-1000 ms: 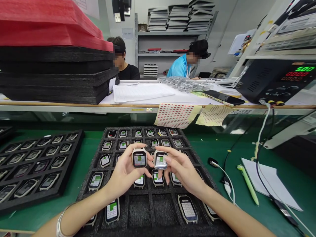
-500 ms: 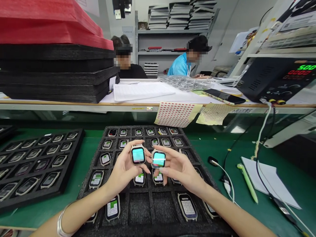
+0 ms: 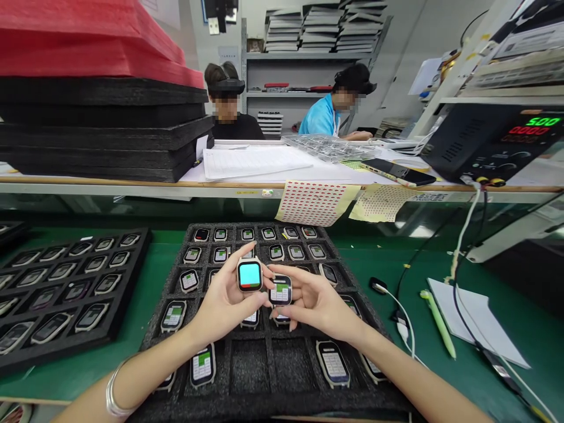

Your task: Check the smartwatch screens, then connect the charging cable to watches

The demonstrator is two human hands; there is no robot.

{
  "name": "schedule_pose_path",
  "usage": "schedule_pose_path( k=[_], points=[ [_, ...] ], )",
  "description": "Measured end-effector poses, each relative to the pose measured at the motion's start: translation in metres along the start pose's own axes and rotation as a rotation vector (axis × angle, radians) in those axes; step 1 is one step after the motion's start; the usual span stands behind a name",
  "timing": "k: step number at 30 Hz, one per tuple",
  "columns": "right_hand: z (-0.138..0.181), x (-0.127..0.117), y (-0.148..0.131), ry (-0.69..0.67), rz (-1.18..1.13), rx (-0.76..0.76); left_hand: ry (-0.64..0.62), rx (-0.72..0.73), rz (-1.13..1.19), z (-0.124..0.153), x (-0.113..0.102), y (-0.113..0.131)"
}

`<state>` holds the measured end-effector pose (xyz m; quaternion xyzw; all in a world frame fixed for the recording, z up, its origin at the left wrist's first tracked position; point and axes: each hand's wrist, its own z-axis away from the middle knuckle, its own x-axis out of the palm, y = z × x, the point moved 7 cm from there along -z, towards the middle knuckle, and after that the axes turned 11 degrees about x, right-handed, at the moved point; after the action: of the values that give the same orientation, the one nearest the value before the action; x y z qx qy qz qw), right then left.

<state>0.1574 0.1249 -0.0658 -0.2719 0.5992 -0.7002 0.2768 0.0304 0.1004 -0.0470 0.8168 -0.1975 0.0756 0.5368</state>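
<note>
My left hand [image 3: 222,305] grips a small smartwatch body [image 3: 249,275] whose screen glows plain cyan. My right hand [image 3: 315,302] pinches a second smartwatch body [image 3: 281,291] showing a green and white grid. Both are held side by side just above a black foam tray [image 3: 264,367] on the green bench. The tray's cells hold several more lit watch bodies; a few front cells have nothing in them.
A second black tray [image 3: 66,288] of dark-screened watch bodies lies at left. White cables [image 3: 399,311], a green pen [image 3: 436,323] and paper [image 3: 478,317] lie at right. A raised shelf carries stacked foam [image 3: 101,129], papers, sticker sheets [image 3: 315,202] and a power supply [image 3: 497,141]. Two people sit beyond.
The left watch's screen went from a green grid to plain cyan. The right watch's screen flashed cyan and shows a grid again, and my right hand lowered it slightly.
</note>
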Motion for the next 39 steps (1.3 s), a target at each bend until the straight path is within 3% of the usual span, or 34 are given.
schedule_pose_path(
  k=[10,14,17,19,21,25,29,33,39],
  points=[
    [0.016,0.010,-0.015,-0.100,0.756,-0.063,0.004,-0.005,-0.005,0.001,0.000,0.004],
    [0.029,0.025,-0.005,-0.164,0.989,-0.057,-0.037,-0.056,0.015,0.004,0.002,0.002],
    [0.042,0.029,0.002,-0.125,1.131,-0.020,-0.090,-0.130,0.011,0.012,0.004,-0.004],
    [0.054,0.023,0.001,-0.078,1.156,-0.001,-0.152,-0.145,-0.124,0.022,0.003,-0.007],
    [0.068,0.010,-0.002,-0.043,1.148,0.030,-0.266,-0.149,-0.402,0.035,0.001,-0.010],
    [0.097,-0.034,-0.007,0.087,1.208,0.113,-0.556,-0.101,-0.946,0.065,-0.001,-0.016],
    [0.122,-0.063,-0.002,0.168,1.294,0.177,-0.712,-0.018,-1.189,0.076,0.005,-0.016],
    [0.136,-0.062,0.003,0.158,1.312,0.179,-0.786,0.041,-1.218,0.069,0.035,-0.011],
    [0.138,-0.059,0.013,0.198,1.365,0.123,-0.956,0.247,-1.352,0.047,0.114,-0.028]
  ],
)
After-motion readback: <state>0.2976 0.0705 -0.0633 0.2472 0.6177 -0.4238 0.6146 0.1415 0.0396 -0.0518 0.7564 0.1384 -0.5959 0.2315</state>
